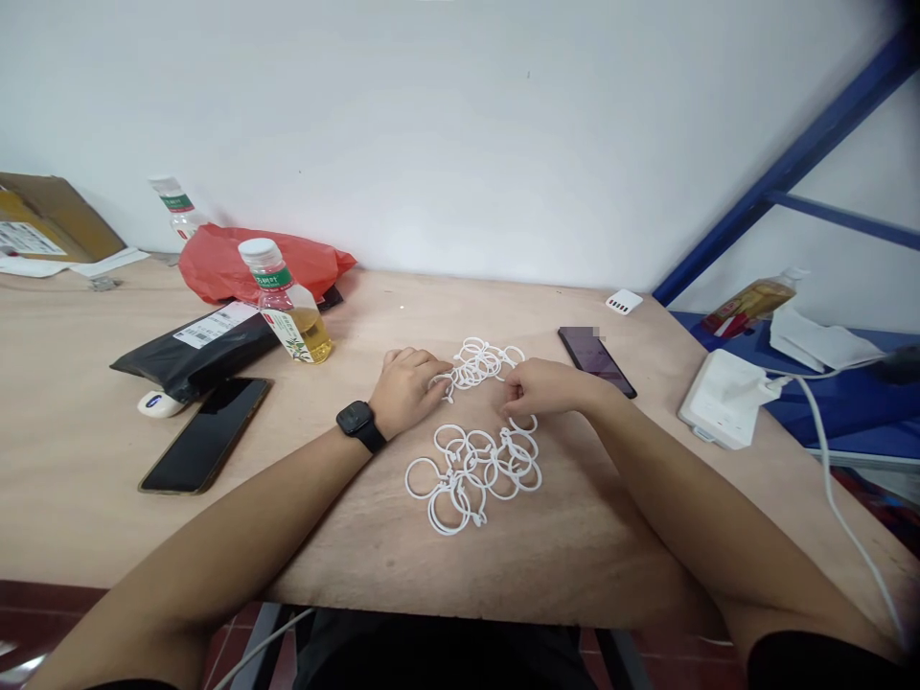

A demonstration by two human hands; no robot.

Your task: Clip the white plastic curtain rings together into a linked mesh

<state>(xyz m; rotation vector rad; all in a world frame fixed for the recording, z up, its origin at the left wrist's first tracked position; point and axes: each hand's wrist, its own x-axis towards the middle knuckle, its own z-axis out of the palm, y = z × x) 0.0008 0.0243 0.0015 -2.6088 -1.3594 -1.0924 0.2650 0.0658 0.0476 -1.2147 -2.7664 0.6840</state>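
Two loose groups of thin white plastic rings with small clasps lie on the wooden table. The far group sits between my hands, and the near group spreads closer to me. At the left edge of the far group, my left hand has its thumb and index finger closed around a white ring. My right hand is curled with its fingertips together, between the two groups on their right side. Whatever its fingertips hold is hidden. Just below that hand lies another ring.
Left on the table are a tea bottle, red bag, black parcel, dark phone, white earbud case and cardboard box. Rightward lie another phone, white charger with cable, and blue frame.
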